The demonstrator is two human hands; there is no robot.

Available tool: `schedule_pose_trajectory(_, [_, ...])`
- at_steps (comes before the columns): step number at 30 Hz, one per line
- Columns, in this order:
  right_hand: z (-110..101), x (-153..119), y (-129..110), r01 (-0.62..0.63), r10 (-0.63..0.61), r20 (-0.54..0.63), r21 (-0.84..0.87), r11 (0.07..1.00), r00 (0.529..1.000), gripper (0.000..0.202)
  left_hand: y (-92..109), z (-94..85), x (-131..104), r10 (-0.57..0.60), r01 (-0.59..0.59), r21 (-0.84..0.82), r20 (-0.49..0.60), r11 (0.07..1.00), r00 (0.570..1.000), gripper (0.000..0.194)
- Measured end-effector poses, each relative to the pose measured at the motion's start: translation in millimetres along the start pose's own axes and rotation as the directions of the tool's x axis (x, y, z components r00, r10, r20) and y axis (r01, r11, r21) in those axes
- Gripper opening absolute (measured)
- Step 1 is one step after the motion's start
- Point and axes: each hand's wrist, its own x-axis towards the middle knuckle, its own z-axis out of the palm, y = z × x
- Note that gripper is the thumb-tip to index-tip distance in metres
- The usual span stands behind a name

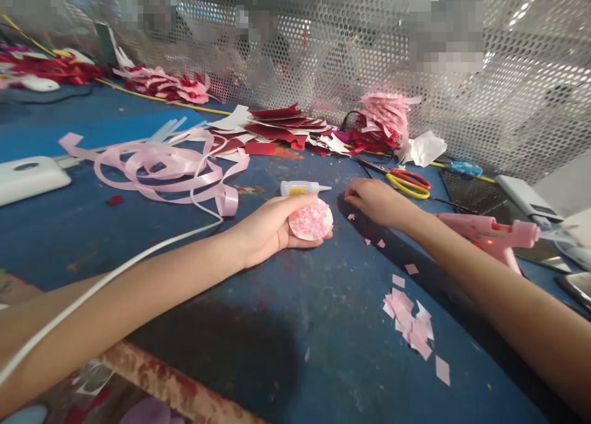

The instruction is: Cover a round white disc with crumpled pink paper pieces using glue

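Note:
My left hand [272,227] holds a round white disc covered with pink ruffled bits [311,220], its thumb over the top edge and fingers underneath. To the right, my right hand [369,199] rests low over the blue table with its fingers curled together; whatever they may hold is hidden. A small clear glue bottle [300,188] with a yellow label lies just behind the disc. Small pink paper squares [410,325] are piled below my right forearm, and a few pink scraps [367,242] lie between the pile and my right hand.
Pink ribbon [152,165] coils at left, near a white cable [152,250] crossing my left forearm. Red and white scraps [281,128] lie behind. Scissors [409,183] and a pink glue gun [489,230] are at right. A perforated metal screen [286,55] borders the blue table [277,325].

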Motion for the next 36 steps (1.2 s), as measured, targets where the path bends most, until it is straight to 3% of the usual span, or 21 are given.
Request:
schedule_pose_trajectory(6, [-8,5,14,-0.103,0.118,-0.153,0.097,0.990,0.981,0.019,0,0.4,0,-0.005,0.005,0.010,0.002,1.000,1.000,0.018])
schedule_pose_trajectory(14, [3,11,15,-0.166,0.163,-0.088,-0.031,0.986,0.983,0.019,0,-0.8,0,-0.007,0.007,0.025,0.011,1.000,1.000,0.019])
schedule_pose_trajectory(21, [4,9,17,0.008,-0.031,-0.072,-0.303,0.953,0.997,0.021,0,0.7,2,-0.013,0.013,0.013,-0.033,1.000,0.999,0.018])
schedule_pose_trajectory(24, [7,9,17,0.041,-0.078,-0.095,-0.345,0.938,0.992,0.021,0,0.5,3,-0.006,0.006,0.011,-0.015,1.000,1.000,0.018])
schedule_pose_trajectory(27, [6,7,15,0.057,-0.086,-0.119,-0.230,0.972,0.989,0.018,1,1.2,1,-0.006,0.006,0.014,0.015,1.000,1.000,0.017])
schedule_pose_trajectory(29, [1,1,9,0.049,-0.063,-0.220,-0.071,0.996,0.974,0.016,1,2.9,-2,-0.021,0.021,0.029,0.010,0.999,1.000,0.017])
schedule_pose_trajectory(32, [-4,-20,-8,0.099,-0.013,-0.453,0.168,0.981,0.892,0.012,1,6.9,-6,-0.043,0.043,0.064,0.009,0.997,0.999,0.025])
schedule_pose_trajectory(36, [-2,-60,-33,0.235,-0.069,-0.566,0.225,0.946,0.821,0.010,-1,11.6,-9,-0.028,0.028,0.047,0.016,0.999,0.999,0.029])
